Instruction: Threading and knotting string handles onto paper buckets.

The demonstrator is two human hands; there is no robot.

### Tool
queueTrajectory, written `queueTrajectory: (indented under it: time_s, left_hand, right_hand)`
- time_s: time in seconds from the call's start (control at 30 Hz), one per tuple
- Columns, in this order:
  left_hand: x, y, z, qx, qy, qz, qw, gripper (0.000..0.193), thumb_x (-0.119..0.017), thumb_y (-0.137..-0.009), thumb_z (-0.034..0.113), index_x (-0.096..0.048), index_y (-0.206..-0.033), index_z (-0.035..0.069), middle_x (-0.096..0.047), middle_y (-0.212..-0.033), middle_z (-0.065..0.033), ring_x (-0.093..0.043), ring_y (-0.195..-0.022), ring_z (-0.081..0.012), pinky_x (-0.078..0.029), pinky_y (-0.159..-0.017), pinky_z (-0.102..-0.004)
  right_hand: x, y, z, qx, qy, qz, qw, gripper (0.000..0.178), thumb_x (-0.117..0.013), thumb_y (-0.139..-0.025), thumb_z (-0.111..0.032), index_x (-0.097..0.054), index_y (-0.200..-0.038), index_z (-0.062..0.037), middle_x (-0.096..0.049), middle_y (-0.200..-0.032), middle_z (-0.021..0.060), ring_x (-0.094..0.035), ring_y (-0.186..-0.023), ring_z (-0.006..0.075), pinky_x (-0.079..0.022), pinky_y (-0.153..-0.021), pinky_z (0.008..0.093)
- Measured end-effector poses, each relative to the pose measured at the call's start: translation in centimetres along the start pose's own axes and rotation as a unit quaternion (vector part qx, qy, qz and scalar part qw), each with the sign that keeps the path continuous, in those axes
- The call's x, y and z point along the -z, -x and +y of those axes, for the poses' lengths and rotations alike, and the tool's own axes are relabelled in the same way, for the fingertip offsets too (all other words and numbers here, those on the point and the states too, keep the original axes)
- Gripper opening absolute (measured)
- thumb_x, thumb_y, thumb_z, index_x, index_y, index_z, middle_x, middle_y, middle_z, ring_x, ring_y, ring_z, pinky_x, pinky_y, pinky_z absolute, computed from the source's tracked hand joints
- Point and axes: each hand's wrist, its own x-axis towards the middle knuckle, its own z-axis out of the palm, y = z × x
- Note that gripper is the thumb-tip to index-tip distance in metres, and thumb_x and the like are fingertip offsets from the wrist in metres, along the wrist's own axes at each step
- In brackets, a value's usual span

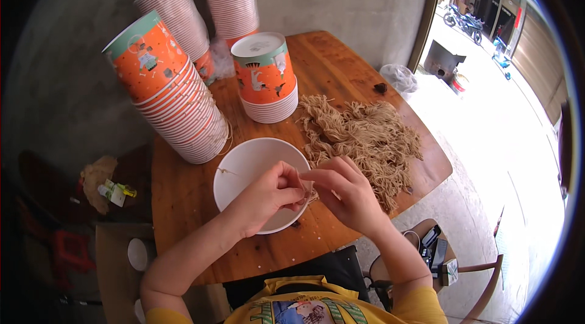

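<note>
White bowl (244,168) empty, hands (271,193) pinching cords (365,135)

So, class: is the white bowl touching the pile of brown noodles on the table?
Apart. The head view shows bare wood between the white bowl and the noodle pile.

A plain white bowl (244,168) sits under the left hand (268,196), with a tan-brown heap of noodles (365,138) beyond the right hand (344,193). Farther off, paper cup stacks (173,98) show orange walls with small cartoon figures, green rim bands and white-and-pink striped edges. The table (335,68) is warm brown wood; the shirt (304,306) is yellow.
</note>
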Motion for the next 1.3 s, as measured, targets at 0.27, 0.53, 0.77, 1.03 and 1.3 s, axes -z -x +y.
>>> queueTrajectory:
  time_s: [0.27, 0.53, 0.77, 1.03, 1.3]
  left_hand:
    - [-1.0, 0.6, 0.6, -0.033, -0.029, 0.048, 0.998, 0.028, -0.059, -0.091, -0.002, -0.038, -0.108, 0.005, -0.06, -0.094, -0.0113, -0.058, -0.082, -0.0153, -0.05, -0.076, -0.0277]
    - [-0.8, 0.9, 0.7, -0.04, -0.064, 0.02, 0.997, 0.029, -0.06, -0.087, -0.005, -0.04, -0.106, 0.005, -0.059, -0.096, -0.0109, -0.059, -0.082, -0.0149, -0.049, -0.073, -0.0267]
    - [0.4, 0.9, 0.7, -0.004, -0.033, 0.011, 0.999, 0.027, -0.061, -0.085, -0.006, -0.045, -0.103, 0.005, -0.058, -0.098, -0.0092, -0.059, -0.085, -0.0147, -0.049, -0.072, -0.026]
    - [0.1, 1.1, 0.6, -0.042, -0.055, 0.02, 0.997, 0.025, -0.061, -0.085, -0.004, -0.045, -0.102, 0.004, -0.057, -0.097, -0.0072, -0.058, -0.082, -0.0125, -0.05, -0.072, -0.0252]
    - [-1.1, 1.0, -0.7, -0.283, -0.41, 0.13, 0.857, 0.023, -0.059, -0.088, -0.003, -0.044, -0.102, 0.006, -0.057, -0.089, -0.0083, -0.062, -0.081, -0.0219, -0.05, -0.072, -0.0364]
  right_hand:
    - [1.1, -1.7, 0.6, 0.117, 0.042, -0.098, 0.987, 0.025, -0.07, -0.076, -0.003, -0.063, -0.098, -0.0113, -0.057, -0.108, 0.0041, -0.052, -0.093, 0.0289, -0.051, -0.078, 0.0366]
    - [0.7, -0.8, 1.8, -0.159, -0.361, -0.173, 0.902, 0.01, -0.064, -0.083, -0.005, -0.056, -0.089, -0.0062, -0.058, -0.101, 0.0051, -0.052, -0.081, 0.0106, -0.044, -0.067, 0.0237]
    - [0.5, -1.2, 2.5, -0.274, -0.494, -0.182, 0.805, 0.009, -0.059, -0.093, -0.007, -0.053, -0.1, -0.0057, -0.056, -0.087, -0.004, -0.05, -0.079, 0.0026, -0.042, -0.069, 0.02]
    - [-0.4, -0.5, 3.1, -0.189, -0.381, -0.166, 0.89, 0.014, -0.062, -0.096, -0.017, -0.059, -0.102, -0.0047, -0.056, -0.086, -0.0026, -0.052, -0.077, 0.0051, -0.044, -0.068, 0.0231]
    - [-0.5, -0.3, 0.9, -0.086, -0.135, -0.114, 0.981, 0.017, -0.075, -0.085, -0.016, -0.066, -0.094, -0.0043, -0.058, -0.087, 0.0062, -0.06, -0.075, 0.0177, -0.049, -0.063, 0.0297]
